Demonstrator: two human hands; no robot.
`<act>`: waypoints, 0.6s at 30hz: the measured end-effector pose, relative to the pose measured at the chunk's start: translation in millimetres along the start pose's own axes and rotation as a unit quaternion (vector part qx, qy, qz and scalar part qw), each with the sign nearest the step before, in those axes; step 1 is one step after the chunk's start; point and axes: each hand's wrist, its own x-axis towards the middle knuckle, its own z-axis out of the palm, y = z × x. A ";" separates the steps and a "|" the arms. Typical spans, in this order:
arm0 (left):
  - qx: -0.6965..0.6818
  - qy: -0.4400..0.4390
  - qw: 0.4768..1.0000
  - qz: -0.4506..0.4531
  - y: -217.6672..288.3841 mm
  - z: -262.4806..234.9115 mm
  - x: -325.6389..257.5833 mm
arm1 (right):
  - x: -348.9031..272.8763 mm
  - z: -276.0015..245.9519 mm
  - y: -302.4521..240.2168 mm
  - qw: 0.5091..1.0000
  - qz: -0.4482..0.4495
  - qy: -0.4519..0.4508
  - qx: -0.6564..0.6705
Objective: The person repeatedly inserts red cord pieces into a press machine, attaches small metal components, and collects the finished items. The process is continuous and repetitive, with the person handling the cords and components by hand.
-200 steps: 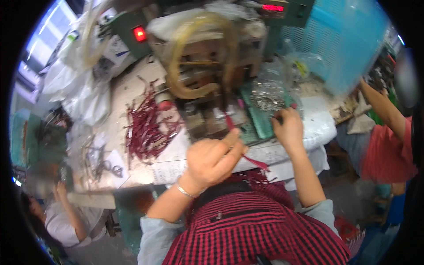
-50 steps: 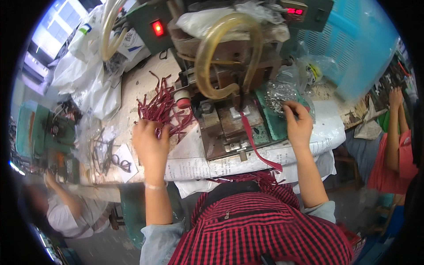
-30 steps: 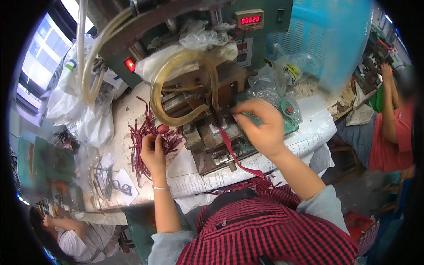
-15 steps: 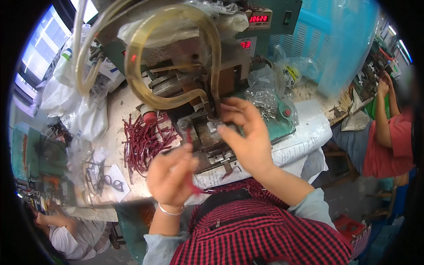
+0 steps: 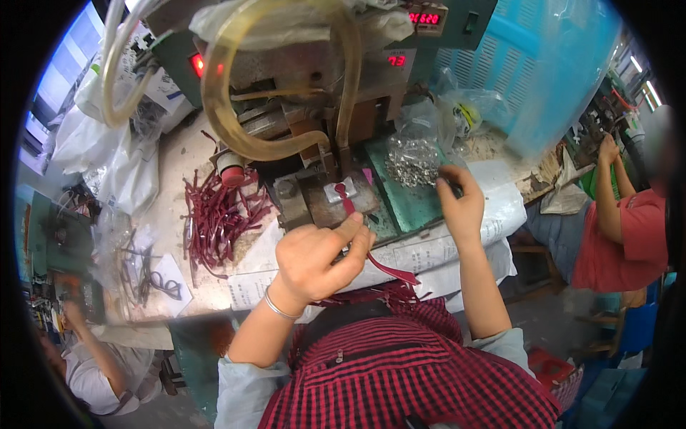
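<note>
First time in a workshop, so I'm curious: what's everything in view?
Machine: one, green and brown, top centre
Hose: one loop, yellowish, before the machine
Displays: two, red, at top
Crate: one, blue, upper right
Plastic bags: several, white or clear, both sides
Loose straps: many, dark red, on the bench
Metal pieces: many, silvery, on the green tray
Strap: one, dark red, end on a bright plate
Person in red: one, right
Person in white: one, lower left
Apron: one, red-black checked, bottom
Left hand: one, bare, pinching the strap
Right hand: one, bare, by the metal pieces
</note>
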 end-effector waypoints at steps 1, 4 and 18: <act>0.000 0.001 1.000 0.001 -1.4 -0.7 0.6 | -1.7 -4.4 -10.1 0.998 -0.003 -0.054 -0.029; -0.017 -0.005 1.000 -0.012 -0.1 -3.9 -0.2 | -11.6 5.9 -12.2 0.982 -0.061 -0.090 -0.152; 0.243 -0.018 0.884 -0.400 -41.9 -166.5 -111.9 | -4.5 20.5 -16.6 0.996 -0.080 0.002 -0.044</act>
